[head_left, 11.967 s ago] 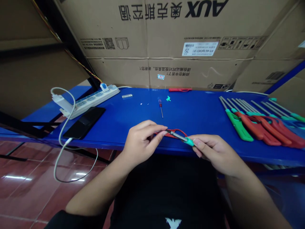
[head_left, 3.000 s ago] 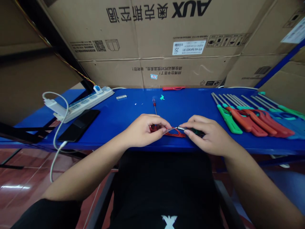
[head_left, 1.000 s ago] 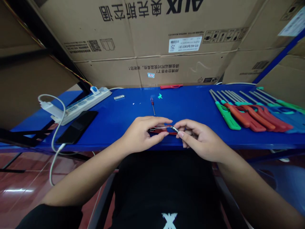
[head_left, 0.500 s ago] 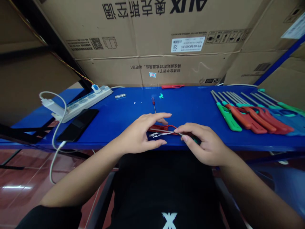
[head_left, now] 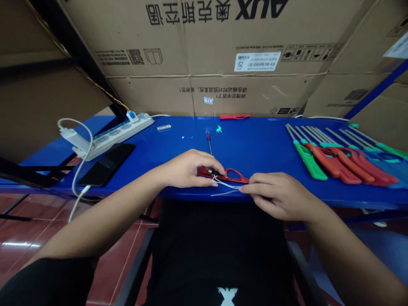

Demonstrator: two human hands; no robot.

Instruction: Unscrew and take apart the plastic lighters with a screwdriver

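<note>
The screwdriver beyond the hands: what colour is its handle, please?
The screwdriver handle is reddish purple, seen best in the head view.
</note>
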